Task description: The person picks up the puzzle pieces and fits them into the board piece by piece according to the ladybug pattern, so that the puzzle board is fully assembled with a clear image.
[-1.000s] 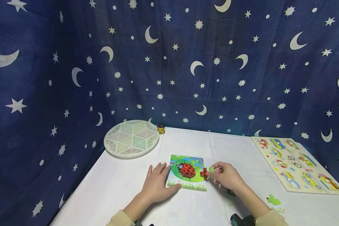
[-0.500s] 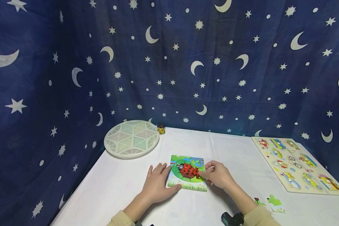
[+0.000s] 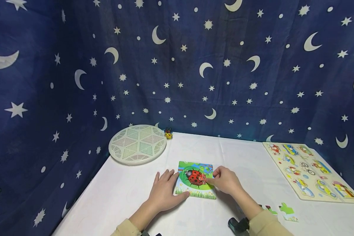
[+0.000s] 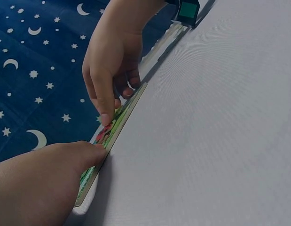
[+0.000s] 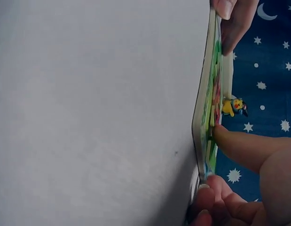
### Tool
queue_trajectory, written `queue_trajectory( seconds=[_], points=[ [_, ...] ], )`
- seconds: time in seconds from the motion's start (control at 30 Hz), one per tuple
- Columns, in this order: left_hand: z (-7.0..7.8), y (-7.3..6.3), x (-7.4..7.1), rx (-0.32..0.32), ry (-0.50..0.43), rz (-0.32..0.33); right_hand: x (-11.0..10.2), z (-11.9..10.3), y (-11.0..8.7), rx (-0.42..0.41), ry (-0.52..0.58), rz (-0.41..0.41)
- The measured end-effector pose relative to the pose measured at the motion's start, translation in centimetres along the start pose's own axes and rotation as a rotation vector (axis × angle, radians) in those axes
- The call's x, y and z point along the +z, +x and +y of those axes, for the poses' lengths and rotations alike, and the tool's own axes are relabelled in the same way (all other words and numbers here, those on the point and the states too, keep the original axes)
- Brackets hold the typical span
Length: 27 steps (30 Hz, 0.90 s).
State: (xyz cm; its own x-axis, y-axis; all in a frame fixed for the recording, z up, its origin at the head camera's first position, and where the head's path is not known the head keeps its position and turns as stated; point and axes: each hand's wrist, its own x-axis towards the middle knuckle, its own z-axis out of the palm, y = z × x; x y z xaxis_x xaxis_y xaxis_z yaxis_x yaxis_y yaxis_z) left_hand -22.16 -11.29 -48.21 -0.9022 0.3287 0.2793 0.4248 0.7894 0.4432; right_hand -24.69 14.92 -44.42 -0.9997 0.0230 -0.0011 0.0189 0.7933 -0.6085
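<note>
A square ladybug puzzle board (image 3: 194,194) lies on the white table between both hands. My left hand (image 3: 164,191) rests along its left side, fingers outstretched, thumb on the near edge. In the left wrist view that thumb (image 4: 91,153) lies along the board's rim. From the right, my right hand (image 3: 226,179) reaches over the board and holds a small red puzzle piece (image 3: 202,177) low on the ladybug's body. The right wrist view shows the right thumb (image 5: 230,141) against the board's face, with the other fingers curled by its edge.
Loose puzzle pieces (image 3: 286,209) lie by the right forearm. A wooden vehicle puzzle (image 3: 309,177) occupies the table's right side. At the back left are a round perforated board (image 3: 137,144) and a small yellow figure (image 3: 168,133). A starry blue curtain (image 3: 183,72) hangs behind.
The right hand has brought the red piece leftward from beside the board and down onto the ladybug picture. Loose pieces by its forearm have come into view. The left hand stays put.
</note>
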Motion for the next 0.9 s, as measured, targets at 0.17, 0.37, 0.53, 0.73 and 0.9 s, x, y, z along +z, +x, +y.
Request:
queue_trajectory(
  seconds=[0.17,0.37,0.53,0.73,0.9],
  points=[
    [0.02,-0.03,0.03,0.003,0.005,0.005,0.11,-0.29,0.29,0.012,-0.056,-0.026],
    [0.01,0.00,-0.01,0.000,-0.006,-0.002,0.15,-0.81,0.48,0.032,-0.063,-0.042],
    [-0.02,0.08,-0.04,0.002,-0.003,0.001,0.23,-0.95,0.60,0.014,-0.068,-0.038],
    [-0.04,0.18,0.15,0.003,0.004,0.010,0.35,-0.84,0.50,-0.039,-0.065,-0.031],
    [0.00,0.16,0.11,0.000,0.010,0.010,-0.27,-0.62,-0.02,-0.076,-0.007,-0.050]
  ],
)
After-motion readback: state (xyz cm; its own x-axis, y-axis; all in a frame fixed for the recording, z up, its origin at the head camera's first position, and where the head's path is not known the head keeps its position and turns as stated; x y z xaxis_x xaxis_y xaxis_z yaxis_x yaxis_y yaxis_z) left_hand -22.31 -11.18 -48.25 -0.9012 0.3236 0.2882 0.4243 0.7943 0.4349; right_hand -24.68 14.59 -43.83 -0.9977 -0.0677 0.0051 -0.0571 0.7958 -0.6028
